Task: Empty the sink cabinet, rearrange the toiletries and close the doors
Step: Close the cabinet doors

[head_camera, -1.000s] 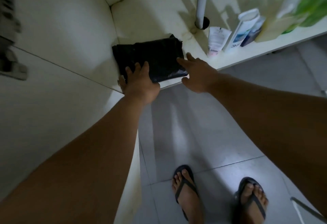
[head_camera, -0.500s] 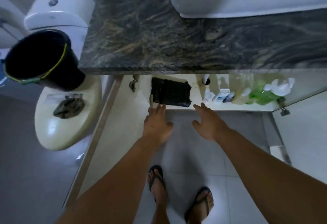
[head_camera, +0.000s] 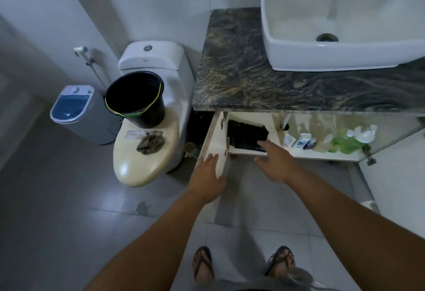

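- Your left hand (head_camera: 208,172) lies flat on the open left door (head_camera: 213,143) of the sink cabinet, fingers straight and spread against the panel — it grips nothing.
- Your right hand (head_camera: 277,164) hovers in front of the shelf edge, fingers extended and relaxed, holding nothing; the fingertips overlap the black folded bag (head_camera: 247,135) in the view, but you cannot tell whether they touch it.
- That bag lies at the left end of the cabinet shelf (head_camera: 299,153), just beside the door hinge.
- The toiletries (head_camera: 322,141) stand together further right on the same shelf, past the drain pipe (head_camera: 286,121) — white tubes, a small dark box, green bottles, something white and crumpled on top.
- The right door (head_camera: 395,171) stands open too.
- Judging from this, the rearranging looks finished and closing the doors is the step in hand.
- The next move calls for drawing your right hand clear of the opening, then swinging the left door shut with the flat palm; the right door follows.
- A black bucket (head_camera: 135,99) and a rag (head_camera: 150,144) sit on the toilet lid (head_camera: 128,168).
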